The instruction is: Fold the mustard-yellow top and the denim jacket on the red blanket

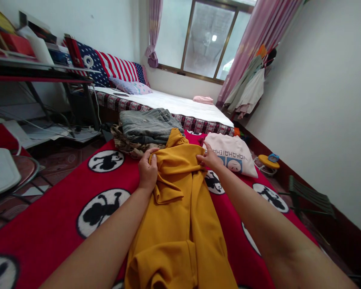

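Observation:
A mustard-yellow garment (180, 212) lies lengthwise on a red blanket (63, 188) printed with black-and-white round figures. My left hand (147, 168) is closed on the garment's upper left edge, fingers curled over the fabric. On the upper right edge, my right hand (209, 158) pinches the cloth. Just beyond the garment lies a stack of folded clothes with grey jeans (149, 124) on top. A folded white T-shirt (233, 152) with printed letters lies to the right of my right hand.
A bed (180, 106) with a white sheet, a pillow and a stars-and-stripes cushion stands beyond, under a window with pink curtains. A cluttered desk (39, 72) is at the left, a stool (6, 172) below it. Clothes hang at the right wall; a green folding chair (309, 196) stands there.

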Motion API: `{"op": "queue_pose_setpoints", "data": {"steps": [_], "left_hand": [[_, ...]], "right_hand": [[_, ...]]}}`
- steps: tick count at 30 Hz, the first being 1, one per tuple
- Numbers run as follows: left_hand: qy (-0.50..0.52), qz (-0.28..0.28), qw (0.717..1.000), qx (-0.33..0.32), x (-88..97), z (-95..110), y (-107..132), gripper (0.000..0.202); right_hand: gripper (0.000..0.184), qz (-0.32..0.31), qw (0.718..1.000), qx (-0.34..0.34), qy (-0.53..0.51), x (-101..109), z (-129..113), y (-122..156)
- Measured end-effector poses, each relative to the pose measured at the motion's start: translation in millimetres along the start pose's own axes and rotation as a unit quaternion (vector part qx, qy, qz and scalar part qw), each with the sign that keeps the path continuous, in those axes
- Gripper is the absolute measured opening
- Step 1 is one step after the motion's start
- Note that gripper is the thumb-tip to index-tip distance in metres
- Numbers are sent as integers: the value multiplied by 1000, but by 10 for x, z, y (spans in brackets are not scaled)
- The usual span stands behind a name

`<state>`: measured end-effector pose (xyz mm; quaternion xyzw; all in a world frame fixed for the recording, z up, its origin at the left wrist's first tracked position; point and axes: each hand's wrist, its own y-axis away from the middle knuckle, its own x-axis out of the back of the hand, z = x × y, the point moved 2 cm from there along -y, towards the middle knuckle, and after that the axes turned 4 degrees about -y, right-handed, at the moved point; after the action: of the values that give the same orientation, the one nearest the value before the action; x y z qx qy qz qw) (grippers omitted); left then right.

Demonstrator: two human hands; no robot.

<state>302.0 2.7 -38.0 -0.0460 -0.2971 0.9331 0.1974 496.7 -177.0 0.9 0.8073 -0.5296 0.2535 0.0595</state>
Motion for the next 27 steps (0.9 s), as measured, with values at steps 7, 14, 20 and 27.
{"op": "queue_pose_setpoints", "data": {"steps": [7, 14, 20, 27], "left_hand": [[67, -5, 998, 5, -45, 84, -63, 26], [112, 101, 979, 135, 36, -287, -249, 33], [-4, 50, 986, 157, 148, -481, -320, 42], [-382, -218, 898, 28, -12, 123, 129, 85]], "right_hand": [[15, 72, 993, -22, -94, -60, -201, -316], [40, 15, 982, 71, -173, -258, -64, 182], [41, 95, 993, 63, 37, 60, 273, 797], [66, 13, 992, 87, 95, -143, 161, 1536]]}}
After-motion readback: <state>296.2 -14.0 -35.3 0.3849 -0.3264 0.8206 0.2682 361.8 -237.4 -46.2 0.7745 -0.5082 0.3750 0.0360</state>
